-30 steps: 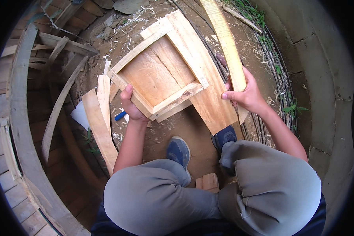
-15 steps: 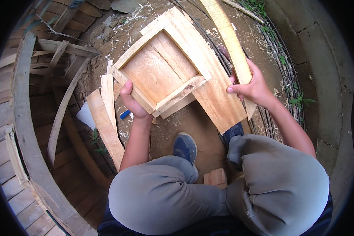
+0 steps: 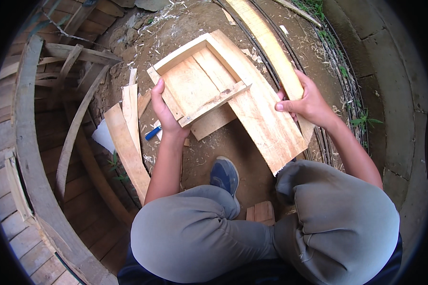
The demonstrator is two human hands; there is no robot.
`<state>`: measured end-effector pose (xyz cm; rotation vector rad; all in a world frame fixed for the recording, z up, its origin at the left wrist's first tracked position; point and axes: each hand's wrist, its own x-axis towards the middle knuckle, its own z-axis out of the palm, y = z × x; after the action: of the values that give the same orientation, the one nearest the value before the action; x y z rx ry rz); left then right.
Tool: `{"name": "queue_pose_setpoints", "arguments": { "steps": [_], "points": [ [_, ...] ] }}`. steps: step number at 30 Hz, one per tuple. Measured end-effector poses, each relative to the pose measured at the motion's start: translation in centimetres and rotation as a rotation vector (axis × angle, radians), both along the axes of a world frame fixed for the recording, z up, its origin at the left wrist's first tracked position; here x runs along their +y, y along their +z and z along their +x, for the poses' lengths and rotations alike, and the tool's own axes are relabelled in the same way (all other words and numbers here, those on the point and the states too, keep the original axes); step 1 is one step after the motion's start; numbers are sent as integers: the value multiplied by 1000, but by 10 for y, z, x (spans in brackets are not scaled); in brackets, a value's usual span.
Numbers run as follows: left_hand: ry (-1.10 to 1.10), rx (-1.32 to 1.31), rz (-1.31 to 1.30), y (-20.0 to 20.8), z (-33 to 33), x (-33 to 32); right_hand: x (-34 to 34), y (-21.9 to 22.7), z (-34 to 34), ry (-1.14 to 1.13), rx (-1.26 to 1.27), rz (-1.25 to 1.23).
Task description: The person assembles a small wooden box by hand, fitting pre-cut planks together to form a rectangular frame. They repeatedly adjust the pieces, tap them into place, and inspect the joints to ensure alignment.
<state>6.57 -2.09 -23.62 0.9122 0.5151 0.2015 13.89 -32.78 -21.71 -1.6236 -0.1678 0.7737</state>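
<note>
Holding a shallow wooden frame (image 3: pixel 214 103) by its left side, the left hand (image 3: pixel 170 114) has its thumb upright along the outer rim and its fingers mostly hidden behind; how tightly that grip closes cannot be told. The right hand (image 3: pixel 311 105) has its grip curled around the near end of a long pale strip (image 3: pixel 265 39), the thumb reaching across to the edge of a wide board (image 3: pixel 266 121). From this right grip the frame lies to the left and slightly ahead, with the board between them. Strip and board run nearly parallel, their long axes slanting from far left to near right. The frame overlaps the board's left edge; whether they are joined is unclear. The left hand is nearer the frame, the right nearer the strip.
</note>
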Motion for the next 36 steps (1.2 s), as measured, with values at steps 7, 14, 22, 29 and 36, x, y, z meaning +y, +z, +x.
{"name": "queue_pose_setpoints", "arguments": {
  "steps": [7, 14, 22, 29, 36],
  "points": [
    [16, -44, 6, -5, -4, 1, 0, -4, 0, -1, -20, 12],
    [8, -115, 25, -6, -8, 5, 4, 8, -2, 0, 30, -23],
    [-73, 119, 139, 11, -1, -1, 0, -13, -5, -79, -37, 9],
    [-66, 285, 70, -31, 7, 4, 5, -36, -1, -50, -92, -98],
    [59, 490, 343, -79, 16, 24, -19, -15, 8, -37, -489, -590]
  ]
}}
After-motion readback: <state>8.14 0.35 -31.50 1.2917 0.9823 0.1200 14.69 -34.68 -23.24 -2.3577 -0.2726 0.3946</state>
